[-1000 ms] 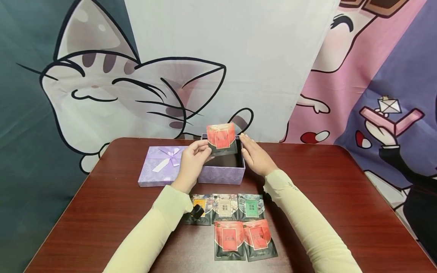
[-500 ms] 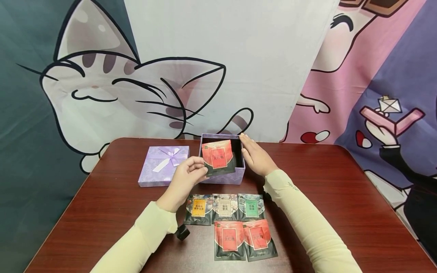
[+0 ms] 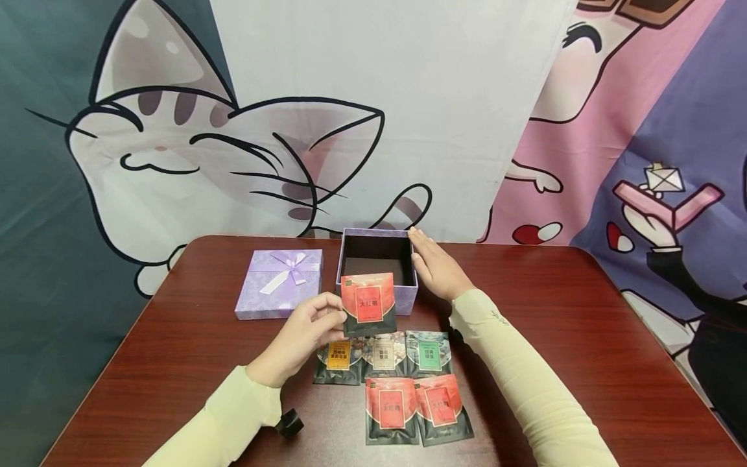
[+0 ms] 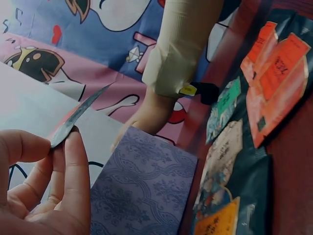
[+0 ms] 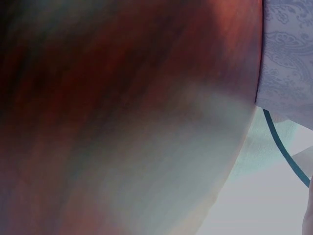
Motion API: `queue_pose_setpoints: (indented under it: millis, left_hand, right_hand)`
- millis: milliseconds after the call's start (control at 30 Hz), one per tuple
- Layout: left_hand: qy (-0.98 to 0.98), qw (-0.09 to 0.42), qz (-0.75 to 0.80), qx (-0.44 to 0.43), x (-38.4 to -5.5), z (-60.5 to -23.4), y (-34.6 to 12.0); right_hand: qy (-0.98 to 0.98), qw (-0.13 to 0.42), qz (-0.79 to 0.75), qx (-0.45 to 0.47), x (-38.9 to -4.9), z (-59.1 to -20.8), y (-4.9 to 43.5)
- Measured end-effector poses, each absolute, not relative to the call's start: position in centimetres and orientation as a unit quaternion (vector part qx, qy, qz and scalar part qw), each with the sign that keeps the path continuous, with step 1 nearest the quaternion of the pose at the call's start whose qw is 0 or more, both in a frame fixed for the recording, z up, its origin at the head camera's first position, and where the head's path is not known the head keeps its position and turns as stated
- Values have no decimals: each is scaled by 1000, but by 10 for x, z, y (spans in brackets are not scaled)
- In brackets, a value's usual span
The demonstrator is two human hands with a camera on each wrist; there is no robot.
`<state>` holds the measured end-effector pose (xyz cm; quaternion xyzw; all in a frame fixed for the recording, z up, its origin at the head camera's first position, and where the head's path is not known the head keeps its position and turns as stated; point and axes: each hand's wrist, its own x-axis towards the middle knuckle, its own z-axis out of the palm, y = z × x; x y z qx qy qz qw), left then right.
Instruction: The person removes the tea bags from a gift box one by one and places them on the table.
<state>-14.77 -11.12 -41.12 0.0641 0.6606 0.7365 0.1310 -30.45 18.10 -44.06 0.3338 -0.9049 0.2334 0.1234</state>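
Note:
My left hand [image 3: 306, 334] pinches a red-and-black tea packet [image 3: 369, 303] by its left edge, between thumb and fingers. In the left wrist view the packet [image 4: 80, 113] shows nearly edge-on, raised above the table. In the head view it overlaps the front wall of the open purple gift box [image 3: 406, 299], whose dark inside shows behind it. My right hand [image 3: 439, 266] rests with straight fingers along the box's right side. Below the held packet lie three packets in a row: yellow-labelled [image 3: 338, 364], beige-labelled [image 3: 384, 355] and green-labelled [image 3: 428, 354].
Two more red packets, one straight [image 3: 392, 411] and one slightly turned [image 3: 444, 410], lie nearer the front. The purple lid [image 3: 280, 285] with a ribbon bow sits left of the box. Behind the brown table [image 3: 583, 337] hangs a cartoon backdrop [image 3: 455, 117].
My left hand has drawn the red tea packet from over the box opening toward me, down past its front wall. The right hand stays at the box's side.

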Motion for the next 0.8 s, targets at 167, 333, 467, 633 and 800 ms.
queue_pose_setpoints:
  millis: [167, 333, 467, 633, 800]
  left_hand:
    - [662, 146, 732, 69, -141, -415, -117]
    - [675, 153, 717, 85, -136, -420, -124]
    - [673, 166, 715, 87, -133, -423, -130]
    - [676, 188, 706, 99, -130, -426, -137]
    - [675, 216, 696, 116, -128, -425, -146]
  right_hand:
    - [-904, 125, 232, 335, -305, -441, 182]
    - [-903, 127, 231, 339, -305, -441, 182]
    - [-902, 122, 236, 339, -305, -439, 181]
    - [-906, 117, 233, 334, -304, -439, 181]
    - [-908, 113, 233, 331, -304, -439, 182]
